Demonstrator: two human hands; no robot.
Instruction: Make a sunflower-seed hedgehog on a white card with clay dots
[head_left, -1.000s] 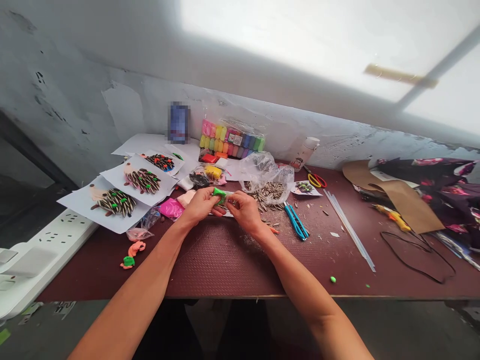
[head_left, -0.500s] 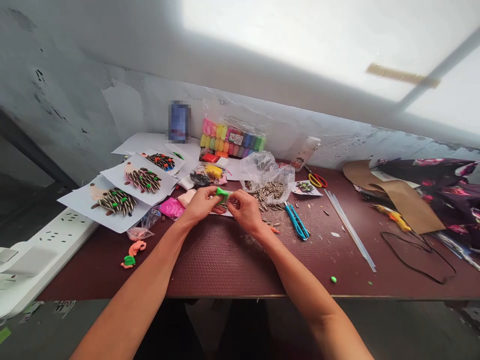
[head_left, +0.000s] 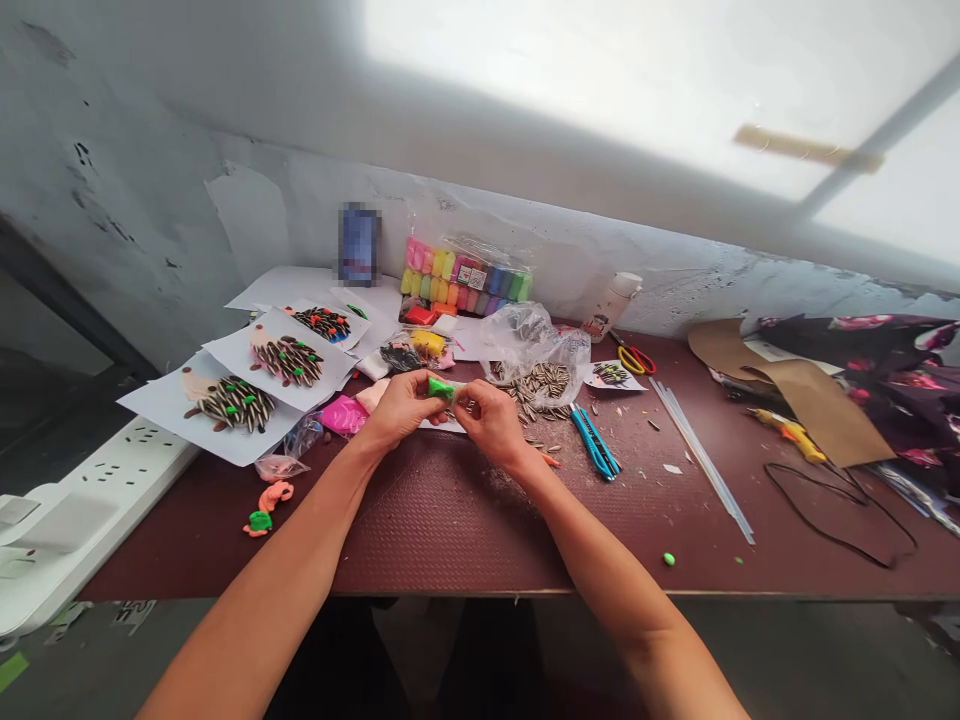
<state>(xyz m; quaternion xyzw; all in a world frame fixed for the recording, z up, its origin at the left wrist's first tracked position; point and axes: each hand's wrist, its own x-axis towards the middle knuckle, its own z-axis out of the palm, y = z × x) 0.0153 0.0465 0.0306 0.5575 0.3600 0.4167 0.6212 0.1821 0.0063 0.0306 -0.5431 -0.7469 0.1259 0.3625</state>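
A small clear packet of bright green clay point(head_left: 440, 388) is held up over the middle of the table, between both hands. My left hand point(head_left: 401, 410) is closed on it, thumb and fingers pinching it from the left. With its fingers drawn together, my right hand point(head_left: 489, 418) grips the packet's clear right-hand edge. Beneath them a white paper point(head_left: 442, 425) shows only in part. Striped sunflower seeds point(head_left: 536, 385) lie heaped just beyond my right hand, partly under a clear plastic bag point(head_left: 525, 330). A pink clay packet point(head_left: 343, 415) rests left of my left hand.
Paper sheets with seed-covered hedgehog figures point(head_left: 236, 402) lie at the left, beside a white power strip point(head_left: 112, 480). At the right are a blue utility knife point(head_left: 594, 443), scissors point(head_left: 635, 360), glue sticks point(head_left: 701, 460) and a yellow glue gun point(head_left: 799, 440). Coloured clay packs point(head_left: 465, 275) stand behind.
The green packet has tilted and lies lower between my fingers, showing less of its green side. Both hands keep nearly the same place and hold.
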